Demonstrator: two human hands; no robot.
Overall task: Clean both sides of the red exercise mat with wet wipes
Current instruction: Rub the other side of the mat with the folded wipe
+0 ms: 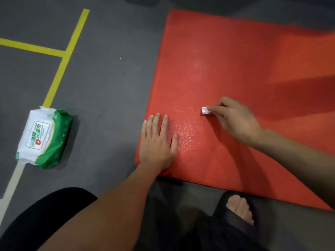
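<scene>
Head view, looking down at the floor.

Container: one soft pack of wet wipes (44, 138), white and green, lying flat on the grey floor (108, 91) well to the left of the mat. Its label faces up and its flap looks closed; contents not visible. The pack sits over a line of yellow floor tape (59, 69), which runs on toward the top of the frame and meets a cross strip at left.

Task item: red exercise mat (235, 69) lies flat on the floor, filling the right and centre of the view. A wet sheen shows on its surface between the two hands.

Left hand (157, 140): flat on the mat at its near-left corner, fingers straight and together, palm pressing down, holding nothing. The little finger lies just at the mat's left edge.

Right hand (233, 118): fingers curled, pinching a small folded white wipe (205, 110) at the fingertips; the wipe touches the mat surface, to the right of the left hand and apart from it.

Edges: the mat's left edge runs from top centre down to the near-left corner; its near edge slants toward the lower right and leaves the frame. Far edge visible at the top.

Open room: bare grey floor between the pack and the mat's left edge. Beyond the right hand, a broad stretch of mat carries only shadow. Just below the near edge, a foot in a dark sandal (239, 209) and a knee in dark clothing.
</scene>
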